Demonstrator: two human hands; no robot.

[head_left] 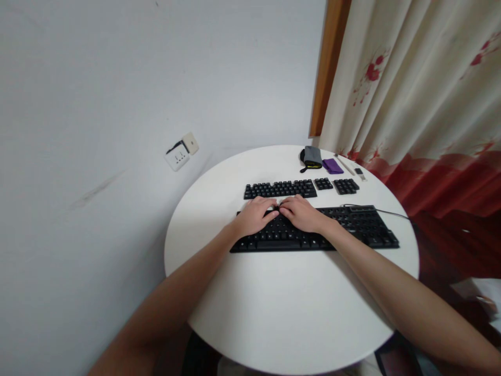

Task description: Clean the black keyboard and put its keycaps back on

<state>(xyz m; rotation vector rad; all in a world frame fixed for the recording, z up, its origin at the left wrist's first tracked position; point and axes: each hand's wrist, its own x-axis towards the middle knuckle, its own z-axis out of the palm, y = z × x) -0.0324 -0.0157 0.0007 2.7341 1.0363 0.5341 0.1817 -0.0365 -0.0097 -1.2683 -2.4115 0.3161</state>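
Both hands lie palm-down, holding nothing, on one black keyboard [313, 230] near the middle of the round white table [282, 308], the left hand [256, 215] and right hand [302, 213] almost meeting over its upper key rows. Behind it, toward the far edge, sit three separate blocks of black keys [280, 189], one long and two small. Past those lie one grey pouch [312, 157] and one purple cloth [332, 166].

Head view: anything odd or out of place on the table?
Yes. Behind the keyboard under both hands, keycaps lie in rows on the bare table, laid out like a second keyboard without a case. The wall socket looks tilted.
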